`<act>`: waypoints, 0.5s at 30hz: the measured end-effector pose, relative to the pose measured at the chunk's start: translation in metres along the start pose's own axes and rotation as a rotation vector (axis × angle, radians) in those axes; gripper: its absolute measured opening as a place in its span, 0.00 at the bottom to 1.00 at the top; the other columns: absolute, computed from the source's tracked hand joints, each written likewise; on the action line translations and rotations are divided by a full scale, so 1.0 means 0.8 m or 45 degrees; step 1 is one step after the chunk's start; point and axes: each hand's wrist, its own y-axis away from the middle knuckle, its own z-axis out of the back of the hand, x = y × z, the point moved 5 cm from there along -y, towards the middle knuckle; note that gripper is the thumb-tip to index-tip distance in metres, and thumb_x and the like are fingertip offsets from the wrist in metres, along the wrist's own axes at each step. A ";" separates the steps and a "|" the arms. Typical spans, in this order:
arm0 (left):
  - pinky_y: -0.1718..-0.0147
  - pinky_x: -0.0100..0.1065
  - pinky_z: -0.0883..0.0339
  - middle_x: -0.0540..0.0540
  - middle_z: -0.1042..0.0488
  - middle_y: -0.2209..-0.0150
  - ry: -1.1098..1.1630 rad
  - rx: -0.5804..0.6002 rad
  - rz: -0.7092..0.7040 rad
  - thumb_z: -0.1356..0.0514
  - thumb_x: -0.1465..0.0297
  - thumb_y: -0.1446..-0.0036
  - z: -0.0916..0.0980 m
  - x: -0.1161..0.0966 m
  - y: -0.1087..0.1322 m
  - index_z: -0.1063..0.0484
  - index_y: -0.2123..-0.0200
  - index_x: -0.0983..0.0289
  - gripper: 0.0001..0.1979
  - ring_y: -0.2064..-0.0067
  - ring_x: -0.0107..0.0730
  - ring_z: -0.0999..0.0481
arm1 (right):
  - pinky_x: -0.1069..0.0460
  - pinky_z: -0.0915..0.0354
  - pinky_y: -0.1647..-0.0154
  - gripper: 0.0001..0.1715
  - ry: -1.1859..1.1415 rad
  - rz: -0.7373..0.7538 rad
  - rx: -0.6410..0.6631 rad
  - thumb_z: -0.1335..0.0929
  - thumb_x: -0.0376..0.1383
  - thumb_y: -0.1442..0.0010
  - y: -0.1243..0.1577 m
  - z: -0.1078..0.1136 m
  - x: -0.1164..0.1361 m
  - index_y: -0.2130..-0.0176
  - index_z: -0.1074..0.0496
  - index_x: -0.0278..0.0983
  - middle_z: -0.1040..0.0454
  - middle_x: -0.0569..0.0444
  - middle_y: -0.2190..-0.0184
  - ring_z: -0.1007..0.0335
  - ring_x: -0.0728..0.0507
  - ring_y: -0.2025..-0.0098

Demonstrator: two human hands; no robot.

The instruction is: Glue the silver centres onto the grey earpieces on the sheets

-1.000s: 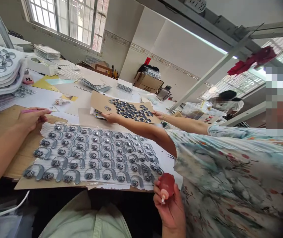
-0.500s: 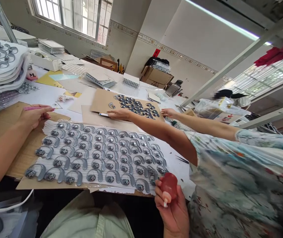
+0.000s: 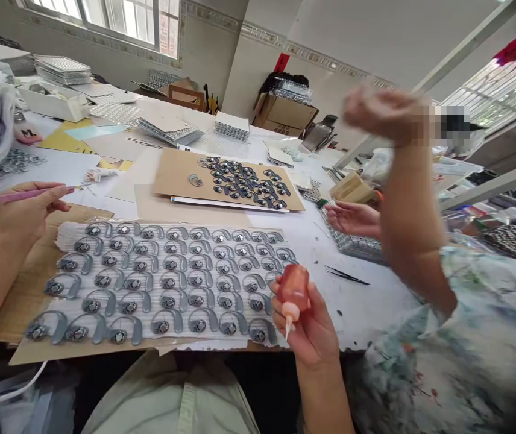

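My left hand (image 3: 29, 211) is closed around a slim pink pen-like tool (image 3: 27, 194) with a thin tip, above brown cardboard (image 3: 36, 253). In my right hand (image 3: 312, 328) is a small orange-red squeeze bottle (image 3: 294, 288), its pale nozzle angled down. The bottle is at the right end of a white ribbed foam sheet (image 3: 149, 322). Rows of grey ear hooks (image 3: 172, 322) with round metallic ends lie on this sheet, the bottle and hand hiding a few at the right.
A co-worker at the right has one hand (image 3: 352, 218) low over the table and the other arm (image 3: 409, 193) raised, blurred. A brown board (image 3: 176, 175) with dark hook pieces lies behind the foam. Black tweezers (image 3: 347, 275) rest at right; stacked trays (image 3: 167, 129) stand farther back.
The co-worker's hands have left the brown board, one rising, the other drawing right. The bottle in my right hand appears higher and slightly left. The view has shifted a little.
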 end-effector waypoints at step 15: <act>0.75 0.27 0.33 0.52 0.20 0.68 -0.220 0.753 -0.512 0.37 0.66 0.46 -0.141 -0.145 0.143 0.22 0.65 0.64 0.08 0.72 0.29 0.24 | 0.56 0.41 0.80 0.20 0.669 0.549 0.231 0.30 0.53 0.49 -0.067 -0.102 0.095 0.64 0.29 0.41 0.32 0.56 0.71 0.34 0.51 0.75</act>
